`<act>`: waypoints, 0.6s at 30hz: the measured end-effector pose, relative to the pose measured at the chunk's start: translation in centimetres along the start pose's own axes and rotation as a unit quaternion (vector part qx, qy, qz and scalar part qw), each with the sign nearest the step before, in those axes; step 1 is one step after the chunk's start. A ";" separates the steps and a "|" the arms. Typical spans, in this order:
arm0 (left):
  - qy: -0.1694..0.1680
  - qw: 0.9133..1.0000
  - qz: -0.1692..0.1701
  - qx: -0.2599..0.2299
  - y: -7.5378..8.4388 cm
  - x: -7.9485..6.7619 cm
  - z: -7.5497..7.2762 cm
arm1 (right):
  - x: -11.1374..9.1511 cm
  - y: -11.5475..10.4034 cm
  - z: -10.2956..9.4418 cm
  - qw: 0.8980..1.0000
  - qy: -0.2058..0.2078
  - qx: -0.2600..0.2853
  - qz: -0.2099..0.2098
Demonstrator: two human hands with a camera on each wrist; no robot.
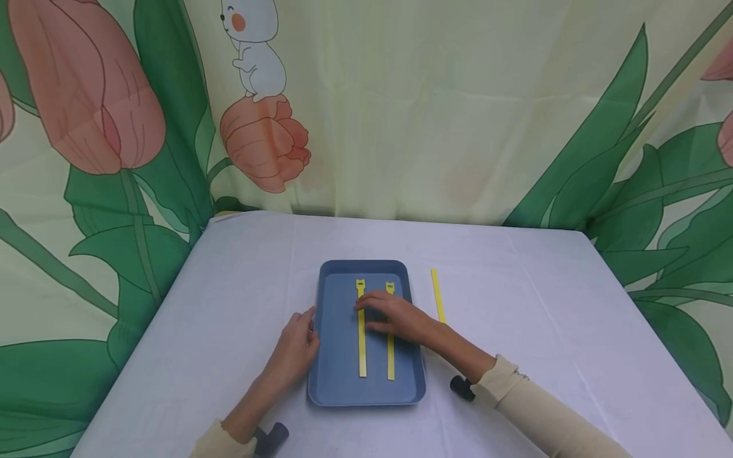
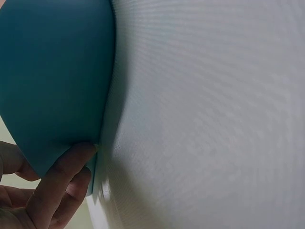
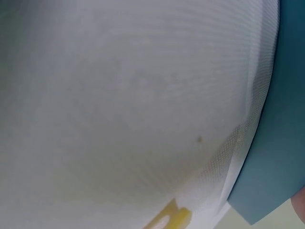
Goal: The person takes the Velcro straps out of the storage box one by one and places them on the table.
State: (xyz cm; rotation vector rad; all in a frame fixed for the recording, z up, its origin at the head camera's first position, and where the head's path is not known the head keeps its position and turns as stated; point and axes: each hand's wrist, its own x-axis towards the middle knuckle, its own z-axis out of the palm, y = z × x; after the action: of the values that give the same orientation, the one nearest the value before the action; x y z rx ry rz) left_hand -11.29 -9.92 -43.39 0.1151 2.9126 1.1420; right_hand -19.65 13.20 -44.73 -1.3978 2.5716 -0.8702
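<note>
A blue tray (image 1: pixel 343 388) lies upright on the table. My left hand (image 1: pixel 293 343) is at its left side, and in the left wrist view the fingers curl against the outer wall with the thumb at the rim. Two yellow straps with slotted heads lie lengthwise in the tray: a left strap (image 1: pixel 362 350) and a right strap (image 1: pixel 390 359). Over them reaches my right hand (image 1: pixel 401 316), thumb and fingers apart, fingertips close over the left strap. It hides the middle of the right strap.
Another yellow strap (image 1: pixel 437 292) lies on the white cloth (image 1: pixel 515 286) right of the tray, its near part behind the right forearm; a slotted yellow end (image 3: pixel 180 218) shows in the right wrist view. A printed curtain (image 1: pixel 412 127) hangs behind the table.
</note>
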 end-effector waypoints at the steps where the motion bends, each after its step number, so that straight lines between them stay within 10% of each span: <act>1: -0.001 1.000 -0.001 0.000 0.0 0.0 0.0 | 0.0 0.0 0.0 1.000 -0.002 -0.003 -0.002; 18: -0.002 1.000 -0.006 0.006 0.1 0.0 0.1 | 0.2 0.3 0.3 0.997 -0.045 -0.063 -0.013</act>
State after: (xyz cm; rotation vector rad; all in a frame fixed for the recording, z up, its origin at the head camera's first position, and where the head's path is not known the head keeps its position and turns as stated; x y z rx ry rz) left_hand -11.24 -9.77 -43.39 0.0996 2.9136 1.1219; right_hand -19.86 12.97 -45.10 -1.4691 2.5862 -0.6407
